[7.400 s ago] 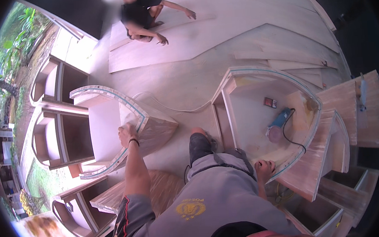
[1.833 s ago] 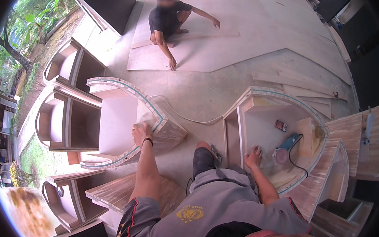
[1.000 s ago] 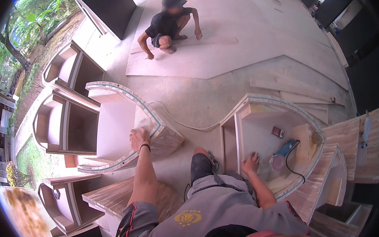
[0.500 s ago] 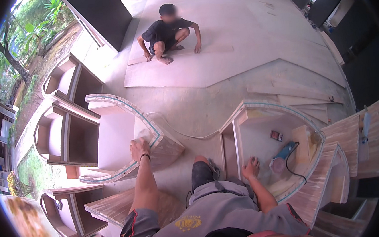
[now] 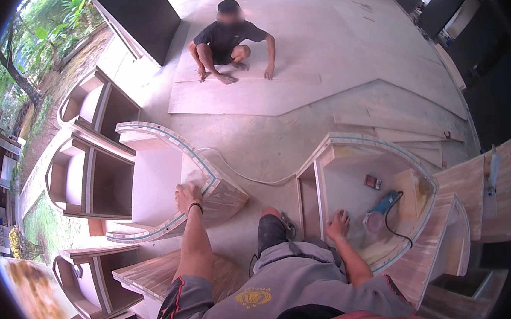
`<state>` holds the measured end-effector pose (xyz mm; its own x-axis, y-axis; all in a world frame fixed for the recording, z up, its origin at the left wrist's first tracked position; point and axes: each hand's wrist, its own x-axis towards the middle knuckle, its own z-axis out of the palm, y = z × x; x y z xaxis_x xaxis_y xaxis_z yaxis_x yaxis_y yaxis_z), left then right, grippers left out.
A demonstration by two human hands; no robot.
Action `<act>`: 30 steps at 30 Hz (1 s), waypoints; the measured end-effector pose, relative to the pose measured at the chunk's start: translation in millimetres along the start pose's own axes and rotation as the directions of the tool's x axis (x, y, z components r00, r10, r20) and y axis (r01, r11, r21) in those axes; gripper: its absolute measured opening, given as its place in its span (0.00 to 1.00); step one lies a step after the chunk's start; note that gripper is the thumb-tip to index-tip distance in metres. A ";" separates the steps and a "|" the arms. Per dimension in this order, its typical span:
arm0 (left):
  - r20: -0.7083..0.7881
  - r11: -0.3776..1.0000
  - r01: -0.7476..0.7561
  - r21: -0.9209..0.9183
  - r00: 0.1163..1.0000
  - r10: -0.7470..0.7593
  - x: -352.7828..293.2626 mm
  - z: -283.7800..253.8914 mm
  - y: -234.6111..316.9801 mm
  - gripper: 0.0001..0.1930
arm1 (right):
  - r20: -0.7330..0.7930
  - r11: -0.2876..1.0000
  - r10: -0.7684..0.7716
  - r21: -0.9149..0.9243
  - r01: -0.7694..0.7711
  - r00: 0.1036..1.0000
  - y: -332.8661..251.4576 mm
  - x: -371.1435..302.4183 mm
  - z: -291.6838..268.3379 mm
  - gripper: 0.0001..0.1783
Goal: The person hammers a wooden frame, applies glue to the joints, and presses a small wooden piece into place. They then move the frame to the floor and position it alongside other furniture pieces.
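Over on the far left there's a row of arched plywood cabinet shells [image 5: 91, 172] lying on their sides by the open edge of the floor, greenery beyond them. Next in is a curved wooden unit [image 5: 166, 172] with a pale blue-green strip running along its arched rim, and the left hand [image 5: 186, 195] is flat on that rim, palm down, fingers together and just resting, not wrapped around anything. There's a dark band on that wrist. A thin white cord [image 5: 245, 175] snakes across the concrete floor from that unit toward the middle. Up top in the centre another person [image 5: 228, 41] is crouched on a big plywood sheet [image 5: 298, 90] with both hands pressed down on it. Moving right, the right hand [image 5: 337, 224] sits with fingers spread open on the front edge of a second curved unit [image 5: 351, 152], holding nothing. Inside that unit, just beside the hand, lies a blue power sander [image 5: 382, 209] with a black cable, and a small dark box [image 5: 372, 181] is a bit further back. Stacked wooden panels [image 5: 480, 190] are on the far right.
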<state>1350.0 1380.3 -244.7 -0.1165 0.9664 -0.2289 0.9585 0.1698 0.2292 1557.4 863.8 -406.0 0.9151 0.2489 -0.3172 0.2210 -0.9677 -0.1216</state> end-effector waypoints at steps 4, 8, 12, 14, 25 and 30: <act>-0.026 1.000 0.015 0.002 1.000 -0.015 4.0 4.6 -3.2 0.31 | 0.024 1.000 0.016 0.008 -0.017 1.000 -5.2 -2.3 -6.3 0.48; -0.046 1.000 0.000 -0.002 0.999 0.000 7.3 8.4 -5.9 0.30 | 0.038 1.000 0.023 0.014 -0.024 0.999 -8.1 -2.8 -10.1 0.49; -0.019 1.000 0.007 -0.014 1.000 -0.008 3.1 3.1 -2.0 0.29 | 0.030 1.000 0.008 0.013 -0.009 1.000 -6.0 -3.0 -10.8 0.49; -0.026 1.000 0.000 -0.024 1.000 -0.001 1.1 0.6 0.2 0.29 | 0.041 1.000 0.012 0.015 -0.013 0.999 -6.4 -2.4 -10.8 0.49; -0.001 1.000 0.001 -0.002 1.000 -0.001 5.2 5.2 -2.6 0.30 | 0.005 1.000 0.013 -0.002 -0.013 1.000 -1.8 -2.2 -2.8 0.47; -0.009 1.000 0.003 0.009 1.000 -0.003 1.1 1.1 0.2 0.32 | -0.030 1.000 -0.007 -0.009 0.006 1.000 -2.0 -0.3 -0.6 0.46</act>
<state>1350.4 1381.2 -246.0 -0.1219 0.9675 -0.2215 0.9604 0.1712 0.2196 1556.9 865.6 -405.1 0.9232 0.2540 -0.2884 0.2299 -0.9664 -0.1150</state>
